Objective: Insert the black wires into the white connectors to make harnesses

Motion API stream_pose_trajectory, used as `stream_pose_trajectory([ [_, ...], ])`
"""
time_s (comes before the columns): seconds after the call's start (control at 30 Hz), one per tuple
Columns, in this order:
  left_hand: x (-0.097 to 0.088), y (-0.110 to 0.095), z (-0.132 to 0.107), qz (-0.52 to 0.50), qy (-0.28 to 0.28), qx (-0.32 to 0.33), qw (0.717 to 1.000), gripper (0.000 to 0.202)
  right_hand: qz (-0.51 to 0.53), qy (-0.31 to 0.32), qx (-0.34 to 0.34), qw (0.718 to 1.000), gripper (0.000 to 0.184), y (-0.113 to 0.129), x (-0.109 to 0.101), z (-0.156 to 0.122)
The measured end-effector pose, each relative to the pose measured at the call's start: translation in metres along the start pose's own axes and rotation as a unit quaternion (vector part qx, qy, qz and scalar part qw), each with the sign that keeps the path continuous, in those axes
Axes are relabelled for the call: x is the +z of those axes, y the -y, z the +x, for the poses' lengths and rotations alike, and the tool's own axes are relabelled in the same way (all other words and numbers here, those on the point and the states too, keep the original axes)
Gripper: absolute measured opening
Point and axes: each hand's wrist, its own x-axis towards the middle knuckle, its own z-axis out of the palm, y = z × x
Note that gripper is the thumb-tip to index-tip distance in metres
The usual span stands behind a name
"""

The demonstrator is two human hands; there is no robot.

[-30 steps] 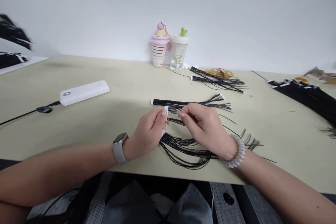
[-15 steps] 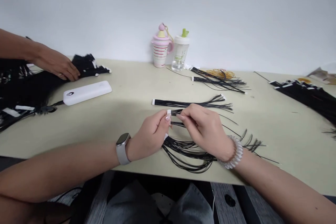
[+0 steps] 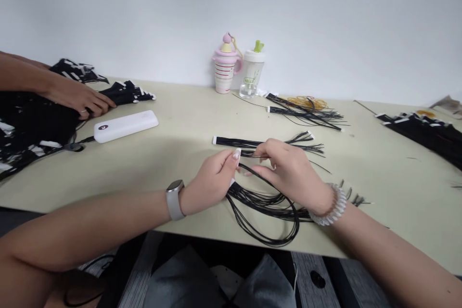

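My left hand (image 3: 211,180) is closed, its thumb and fingers pinching a small white connector (image 3: 238,151) at the end of black wires. A second white connector end shows below those fingers, and a bundle of black wires (image 3: 265,204) curves from there to the right. My right hand (image 3: 290,171) is just to the right, with thumb and curled index finger apart; wires run beside and behind these fingers. One thick loop of black wire (image 3: 296,224) hangs low near the table's front edge. Directly beyond my hands lies a straight wire harness (image 3: 234,142) with a white connector.
A white power bank (image 3: 126,126) lies on the left, near another person's hand (image 3: 81,98) on piled black harnesses (image 3: 36,120). A pink-lidded cup (image 3: 224,74) and a clear bottle (image 3: 251,77) stand by the wall. More harnesses (image 3: 303,115) and yellow rubber bands (image 3: 308,102) lie behind; others (image 3: 422,132) rest far right.
My right thumb and index finger have parted from a pinch near the connector. The wire loop now swings wider and lower. At the left, the other person's hand has shifted over the pile.
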Motion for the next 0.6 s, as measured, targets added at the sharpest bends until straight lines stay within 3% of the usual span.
stream_pose_trajectory([
  [0.1,-0.001,0.001,0.003,-0.013,-0.023,-0.014,1.000,0.038,-0.027,-0.043,-0.001,0.999,0.032,-0.003,-0.010,0.002],
  [0.2,-0.003,0.002,0.006,-0.038,-0.049,-0.042,0.997,0.040,-0.030,-0.092,0.003,0.995,0.032,-0.001,-0.024,0.003],
  [0.3,-0.006,0.003,0.009,-0.067,-0.080,-0.079,0.991,0.043,-0.008,-0.075,0.018,0.997,0.038,0.001,-0.037,0.002],
  [0.47,-0.008,0.006,0.014,-0.116,-0.124,-0.095,0.981,0.042,-0.031,0.067,0.095,0.993,0.054,-0.003,-0.049,-0.001],
  [0.6,-0.006,0.010,0.016,-0.142,-0.131,-0.106,0.975,0.042,-0.047,0.225,0.170,0.958,0.053,-0.004,-0.046,-0.001],
])
